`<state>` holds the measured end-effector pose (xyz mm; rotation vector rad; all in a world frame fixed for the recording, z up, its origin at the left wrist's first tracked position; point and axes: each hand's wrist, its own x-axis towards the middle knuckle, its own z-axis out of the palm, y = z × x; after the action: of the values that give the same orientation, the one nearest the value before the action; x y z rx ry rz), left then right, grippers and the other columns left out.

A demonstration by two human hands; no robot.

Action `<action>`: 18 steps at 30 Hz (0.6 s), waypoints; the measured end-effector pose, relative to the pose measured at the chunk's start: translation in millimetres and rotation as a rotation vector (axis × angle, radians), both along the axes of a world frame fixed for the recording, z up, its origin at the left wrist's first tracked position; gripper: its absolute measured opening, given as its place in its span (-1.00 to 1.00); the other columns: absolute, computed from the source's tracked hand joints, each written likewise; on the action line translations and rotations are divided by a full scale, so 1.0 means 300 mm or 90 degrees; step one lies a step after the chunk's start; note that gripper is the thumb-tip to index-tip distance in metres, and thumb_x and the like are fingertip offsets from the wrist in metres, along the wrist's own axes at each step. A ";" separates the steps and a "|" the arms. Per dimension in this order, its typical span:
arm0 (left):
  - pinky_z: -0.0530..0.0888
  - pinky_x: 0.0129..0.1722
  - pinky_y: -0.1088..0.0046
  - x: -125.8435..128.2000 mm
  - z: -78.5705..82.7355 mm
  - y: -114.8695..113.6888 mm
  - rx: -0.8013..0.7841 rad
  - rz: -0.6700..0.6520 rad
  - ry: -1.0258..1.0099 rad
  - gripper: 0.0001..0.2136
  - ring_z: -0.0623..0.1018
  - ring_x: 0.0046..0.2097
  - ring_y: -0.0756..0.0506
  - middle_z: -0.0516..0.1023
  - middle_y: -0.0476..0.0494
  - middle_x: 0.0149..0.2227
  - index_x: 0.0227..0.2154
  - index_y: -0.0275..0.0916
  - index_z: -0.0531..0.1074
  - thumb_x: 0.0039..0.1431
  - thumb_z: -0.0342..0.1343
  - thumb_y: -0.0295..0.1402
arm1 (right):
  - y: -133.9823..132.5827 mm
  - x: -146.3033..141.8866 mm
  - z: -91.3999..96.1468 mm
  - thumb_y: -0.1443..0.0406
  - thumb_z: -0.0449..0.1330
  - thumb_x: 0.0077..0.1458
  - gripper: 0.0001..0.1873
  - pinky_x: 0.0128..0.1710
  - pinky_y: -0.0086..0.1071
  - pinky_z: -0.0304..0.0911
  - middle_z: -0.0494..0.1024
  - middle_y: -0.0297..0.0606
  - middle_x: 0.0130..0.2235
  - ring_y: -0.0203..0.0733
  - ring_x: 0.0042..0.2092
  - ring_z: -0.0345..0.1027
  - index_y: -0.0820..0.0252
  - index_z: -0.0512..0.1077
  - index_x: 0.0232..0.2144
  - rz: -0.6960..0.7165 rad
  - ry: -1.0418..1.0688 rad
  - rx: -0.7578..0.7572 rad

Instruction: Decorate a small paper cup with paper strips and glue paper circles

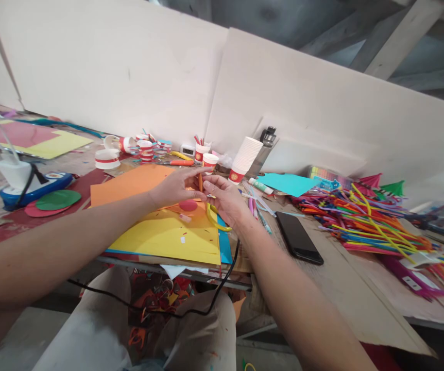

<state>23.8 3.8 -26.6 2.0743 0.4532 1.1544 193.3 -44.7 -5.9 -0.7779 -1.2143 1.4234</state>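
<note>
Both my hands meet over a stack of coloured paper on the table. My left hand pinches a small orange strip that stands upright between my hands. My right hand has its fingers closed at the same strip and also has yellow-handled scissors looped under the palm. Below them lie a yellow sheet, an orange sheet and a small pink round piece.
A black phone lies right of my right hand. Further right sits a heap of coloured pipe cleaners. Stacked paper cups, cut cup rings, a glue gun on a blue stand and a black cable are around.
</note>
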 end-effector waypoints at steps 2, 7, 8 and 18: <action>0.57 -0.11 0.22 0.000 0.000 0.000 -0.005 -0.006 0.004 -0.28 0.59 -0.09 -0.20 0.51 -0.39 0.07 0.23 -0.29 0.30 -0.01 0.35 -0.25 | 0.001 0.002 -0.001 0.13 0.53 -0.39 -0.55 -0.37 -0.47 0.31 0.52 -0.44 -0.39 -0.41 -0.40 0.33 0.15 0.52 -0.40 0.000 -0.005 0.005; 0.56 -0.15 0.27 -0.002 0.002 0.001 0.026 0.013 0.015 -0.29 0.59 -0.15 -0.16 0.54 -0.36 0.02 0.22 -0.28 0.31 0.00 0.34 -0.22 | 0.004 0.009 -0.002 0.14 0.53 -0.37 -0.55 -0.37 -0.46 0.32 0.48 -0.45 -0.41 -0.43 -0.42 0.30 0.16 0.51 -0.38 0.005 -0.015 0.006; 0.56 -0.16 0.28 -0.003 0.003 0.001 0.036 0.021 0.020 -0.29 0.59 -0.16 -0.15 0.54 -0.35 0.01 0.22 -0.28 0.31 0.00 0.34 -0.21 | 0.003 0.009 -0.002 0.13 0.52 -0.37 -0.54 -0.37 -0.46 0.33 0.48 -0.45 -0.42 -0.42 -0.42 0.29 0.16 0.51 -0.38 0.004 -0.017 0.005; 0.56 -0.23 0.37 -0.006 0.002 0.007 0.114 0.092 0.065 -0.33 0.58 -0.21 -0.10 0.53 -0.33 0.02 0.19 -0.24 0.36 0.01 0.32 -0.11 | 0.001 -0.003 -0.005 0.04 0.47 -0.30 -0.55 -0.39 -0.45 0.28 0.44 -0.46 -0.44 -0.42 -0.44 0.25 0.16 0.46 -0.42 -0.023 -0.064 0.047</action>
<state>22.0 6.0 -25.9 2.2943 0.5760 1.2139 192.5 -44.5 -7.5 -0.8241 -1.3152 1.3158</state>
